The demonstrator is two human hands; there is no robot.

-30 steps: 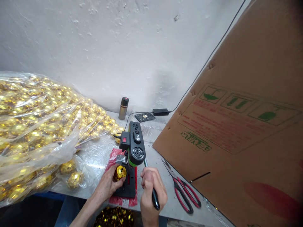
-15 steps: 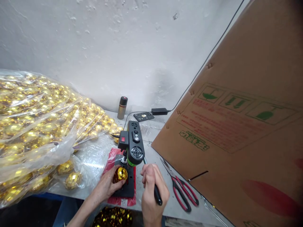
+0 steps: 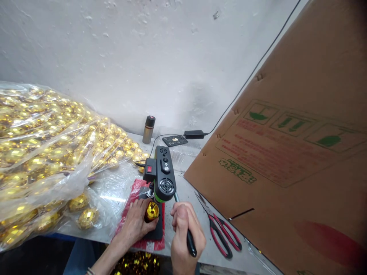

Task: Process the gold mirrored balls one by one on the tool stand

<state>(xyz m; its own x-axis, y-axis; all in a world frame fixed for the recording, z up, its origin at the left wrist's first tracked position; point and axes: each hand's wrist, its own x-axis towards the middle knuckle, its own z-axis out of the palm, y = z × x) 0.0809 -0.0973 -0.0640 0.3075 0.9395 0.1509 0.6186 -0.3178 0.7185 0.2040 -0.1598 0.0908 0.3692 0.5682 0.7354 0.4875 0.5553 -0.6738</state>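
Observation:
My left hand (image 3: 134,222) has its thumb and fingers closed round a gold mirrored ball (image 3: 152,211). The ball sits over the black base plate (image 3: 155,232), just below the head of a small black bench drill press (image 3: 165,168) with a green ring. Its lower tip, near the ball, is hidden from me. To the right of the machine, my right hand (image 3: 185,235) wraps round its lever, whose black handle end (image 3: 191,244) sticks out below the fist. A red plastic sheet (image 3: 159,244) lies beneath the base.
Gold balls fill a large clear plastic bag (image 3: 74,179) on the left. Red-handled scissors (image 3: 222,233) lie right of my right hand, beside a tall cardboard box (image 3: 272,160). A flask (image 3: 148,130), a phone-like black slab (image 3: 174,141) and a power adapter (image 3: 194,134) are near the wall.
My left hand has shifted slightly right and up with the gold ball, bringing it closer under the machine head. A dark notched mark now shows on the ball's top. My right hand stays on the lever.

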